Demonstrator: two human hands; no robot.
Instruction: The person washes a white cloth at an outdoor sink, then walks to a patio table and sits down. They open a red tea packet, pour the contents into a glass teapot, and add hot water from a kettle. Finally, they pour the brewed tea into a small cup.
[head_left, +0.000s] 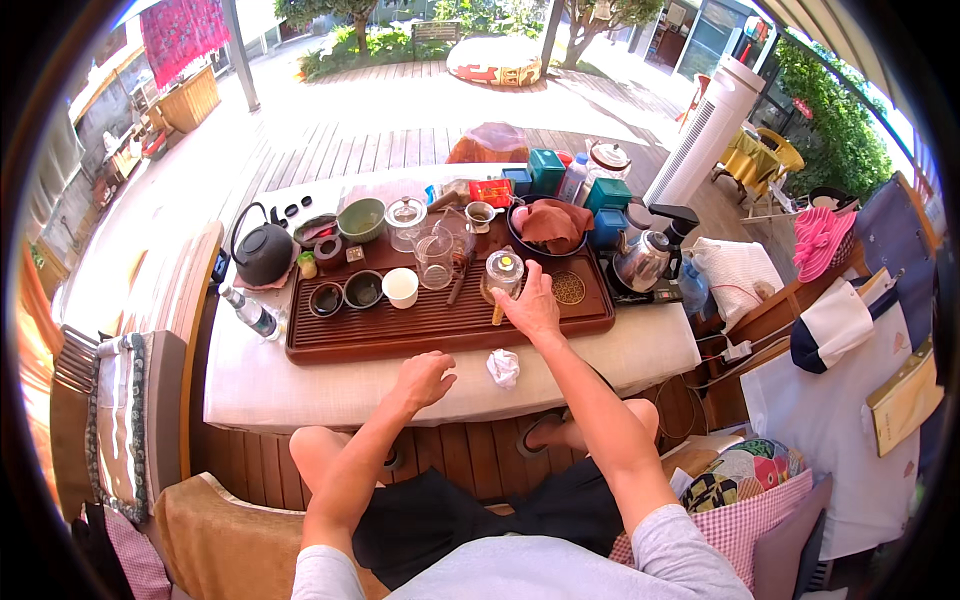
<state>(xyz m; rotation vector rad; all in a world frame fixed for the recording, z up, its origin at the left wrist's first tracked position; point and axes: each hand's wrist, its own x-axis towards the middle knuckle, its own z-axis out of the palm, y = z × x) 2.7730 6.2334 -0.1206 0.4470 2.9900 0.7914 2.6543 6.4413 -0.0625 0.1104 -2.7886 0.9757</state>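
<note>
My right hand (535, 304) is over the tea tray (390, 337), at the right side of a small glass teapot (503, 271) with a lid. Its thumb and forefinger are spread, the thumb by the pot's wooden handle (497, 315); whether they touch is unclear. Loosely bent and seemingly holding nothing, my left hand (424, 379) hovers over the cloth near the table's front edge. A crumpled white tissue (503, 368) lies between my hands. Left of the teapot stand a glass pitcher (434, 259), a white cup (400, 288) and two dark cups (364, 289).
A black iron kettle (264, 253) stands at the left, near a clear bottle (251, 313). On the right, a steel kettle (643, 259) sits beside a bowl with a brown cloth (555, 225). Behind are green tins (546, 171) and a white tower fan (705, 139).
</note>
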